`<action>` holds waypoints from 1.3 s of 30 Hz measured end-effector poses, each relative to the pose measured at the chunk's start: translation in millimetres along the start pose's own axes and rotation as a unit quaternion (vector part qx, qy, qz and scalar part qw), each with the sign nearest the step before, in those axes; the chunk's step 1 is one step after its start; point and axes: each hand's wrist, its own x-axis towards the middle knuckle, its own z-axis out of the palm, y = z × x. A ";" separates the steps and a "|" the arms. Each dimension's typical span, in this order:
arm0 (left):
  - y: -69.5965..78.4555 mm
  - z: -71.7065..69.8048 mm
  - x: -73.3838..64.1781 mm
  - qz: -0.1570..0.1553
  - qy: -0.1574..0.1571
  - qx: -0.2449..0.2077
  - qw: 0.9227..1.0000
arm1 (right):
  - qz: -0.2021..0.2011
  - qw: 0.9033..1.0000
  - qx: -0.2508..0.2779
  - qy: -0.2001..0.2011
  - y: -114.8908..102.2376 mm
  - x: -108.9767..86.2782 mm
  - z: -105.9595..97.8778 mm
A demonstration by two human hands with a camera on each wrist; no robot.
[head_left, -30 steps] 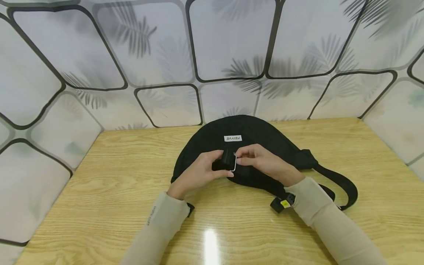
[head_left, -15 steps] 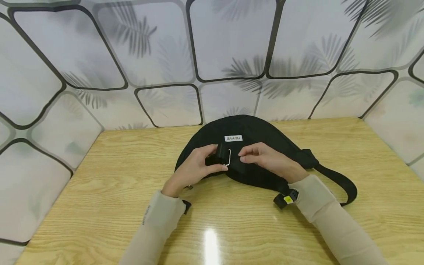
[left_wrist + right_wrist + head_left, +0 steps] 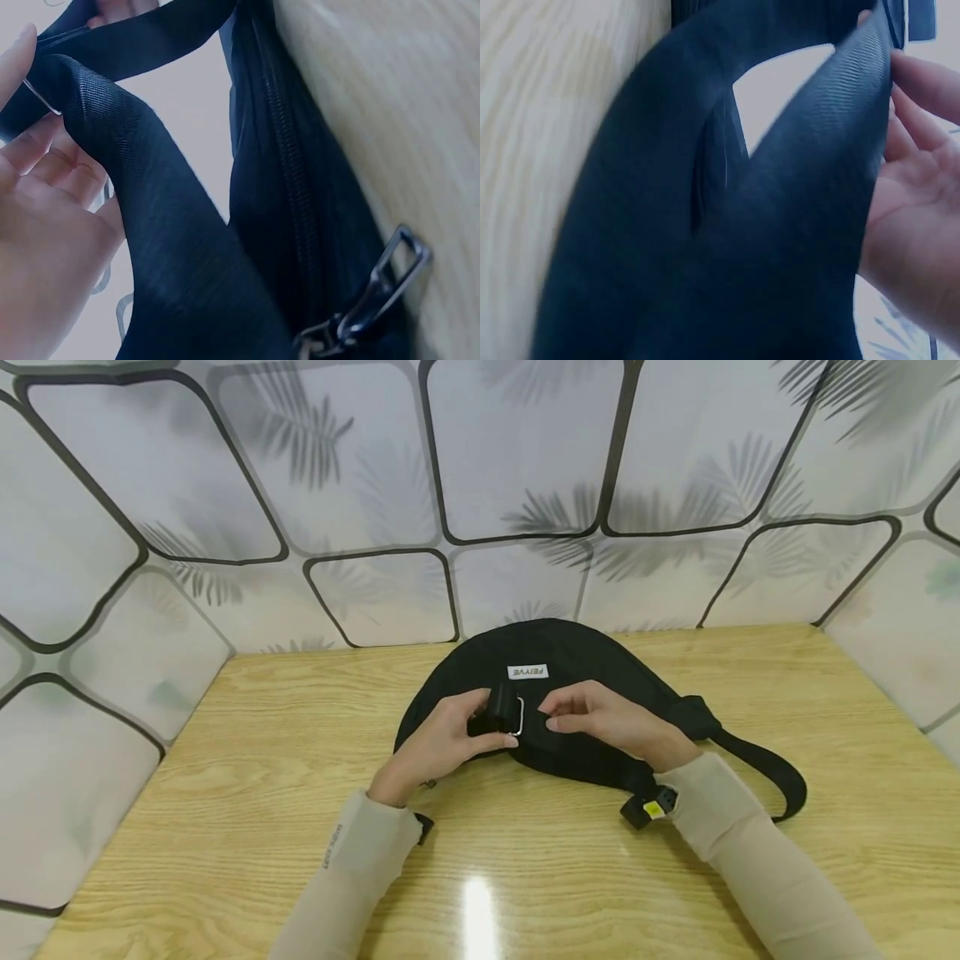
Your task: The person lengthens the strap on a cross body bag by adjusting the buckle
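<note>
A black crescent-shaped bag (image 3: 577, 656) with a white label (image 3: 528, 672) lies on the table in the head view. My left hand (image 3: 442, 735) holds a bunched black webbing strap (image 3: 172, 225), with a silver rectangular metal ring (image 3: 521, 717) at its fingertips. Just to the right, my right hand (image 3: 607, 722) is over the bag's front. In the right wrist view its thumb and fingers pinch the edge of a black strap (image 3: 810, 150); from the head this strap blends into the bag. A zipper pull (image 3: 382, 285) hangs beside the bag's zip in the left wrist view.
The wooden table (image 3: 247, 760) extends around the bag, bounded behind and at the sides by patterned panels (image 3: 517, 452). At the right a strap loop (image 3: 780, 777) curves over the tabletop. Glare (image 3: 478, 910) marks the front of the table.
My left hand has moved slightly left with the strap and metal ring. The right hand's fingertips have come away from the ring, leaving a gap; over the last half second both hands barely move.
</note>
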 end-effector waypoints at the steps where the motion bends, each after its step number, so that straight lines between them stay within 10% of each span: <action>1: 0.1 1.5 0.3 -0.005 -0.004 -0.005 1.000 | -0.003 1.000 0.003 0.006 -0.6 1.1 2.1; 10: -0.4 11.7 1.9 -0.023 -0.022 -0.012 0.999 | 0.005 0.998 0.055 0.042 -3.1 6.3 14.4; 19: 0.5 5.5 -0.6 -0.021 -0.009 0.007 1.000 | -0.005 0.999 0.043 -0.014 -2.5 2.0 6.6; 39: 3.7 7.3 1.1 -0.043 -0.014 0.009 0.999 | -0.043 0.996 0.057 0.054 -8.7 8.3 19.2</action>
